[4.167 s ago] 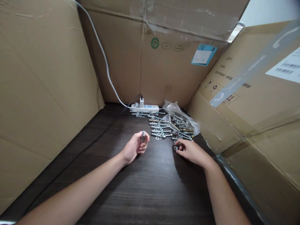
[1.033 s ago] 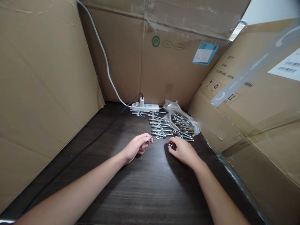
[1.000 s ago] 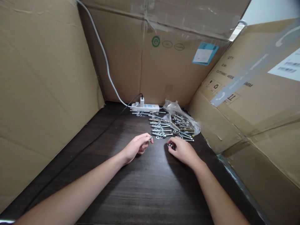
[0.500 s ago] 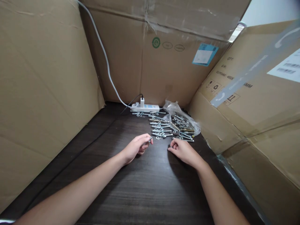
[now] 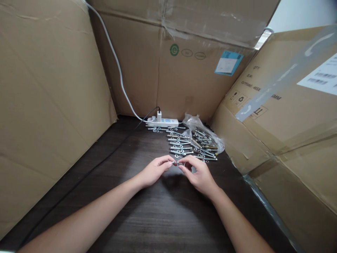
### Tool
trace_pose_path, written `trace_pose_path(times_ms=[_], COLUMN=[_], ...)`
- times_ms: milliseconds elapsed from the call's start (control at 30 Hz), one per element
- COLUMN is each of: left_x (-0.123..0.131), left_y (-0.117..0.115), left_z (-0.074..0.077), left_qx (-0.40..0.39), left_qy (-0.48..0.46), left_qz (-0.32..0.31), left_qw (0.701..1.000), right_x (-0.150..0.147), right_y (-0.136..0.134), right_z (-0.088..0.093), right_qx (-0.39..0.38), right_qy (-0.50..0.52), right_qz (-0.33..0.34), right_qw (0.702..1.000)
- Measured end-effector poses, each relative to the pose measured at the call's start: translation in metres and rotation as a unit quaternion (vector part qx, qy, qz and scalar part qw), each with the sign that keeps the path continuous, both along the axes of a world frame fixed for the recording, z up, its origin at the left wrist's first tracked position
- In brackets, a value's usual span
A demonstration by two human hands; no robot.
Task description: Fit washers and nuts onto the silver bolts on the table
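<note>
The left hand [image 5: 154, 171] and the right hand [image 5: 199, 174] are meeting above the dark wooden desk [image 5: 163, 218], both pinching one small silver metal bolt [image 5: 178, 163] that is lying between their fingertips, near the rows of silver bolts and washers [image 5: 180, 144].

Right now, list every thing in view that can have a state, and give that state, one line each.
left hand: pinched on one end of the small metal part
right hand: pinched on its other end
small metal part: held between both hands, above the table
plastic bag: open, bolts spilling out
loose bolts and washers: laid out in rows on the table
power strip: one white plug in
cardboard box: taped shut
</note>
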State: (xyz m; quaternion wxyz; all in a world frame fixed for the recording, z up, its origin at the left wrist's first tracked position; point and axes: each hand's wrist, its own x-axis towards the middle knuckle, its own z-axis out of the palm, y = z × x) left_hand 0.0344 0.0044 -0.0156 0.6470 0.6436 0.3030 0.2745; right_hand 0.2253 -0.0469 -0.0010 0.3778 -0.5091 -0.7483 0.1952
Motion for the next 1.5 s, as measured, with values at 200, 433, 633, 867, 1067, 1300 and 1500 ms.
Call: trace_pose_path(times_ms=[200,433,633,867,1067,1300,1500], left_x=[0.002,-0.0006,-0.001,-0.0017,-0.0004,0.0016,0.0017], left_y=[-0.0029,-0.0016,-0.0024,-0.0027,-0.0039,-0.0045,-0.0041], left_z=[0.0066,0.0045,0.0056,0.002,0.0017,0.0007,-0.0018], left_qx=[0.077,0.064,0.07,0.07,0.09,0.116,0.119], left_qy=[0.0,0.031,0.042,0.02,-0.003,0.011,0.023], left_qz=[-0.021,-0.036,-0.065,-0.082,-0.081,-0.061,-0.03], left_qw=[0.997,0.997,0.995,0.994,0.993,0.991,0.992], right_x=[-0.0042,-0.0046,-0.0045,-0.0058,-0.0045,-0.0041,-0.0043], right_y=[-0.0032,-0.0045,-0.0025,-0.0032,-0.0026,-0.0025,-0.0039], right_z=[0.0008,0.0009,-0.0024,-0.0033,-0.0068,-0.0073,-0.0056], right_qx=[0.016,0.016,0.013,0.008,0.021,0.039,0.033], right_qy=[0.019,0.041,0.049,0.063,0.063,0.052,0.058], right_qz=[0.016,0.038,0.048,0.048,0.044,0.057,0.055], right_qw=[1.0,0.998,0.998,0.997,0.997,0.996,0.996])
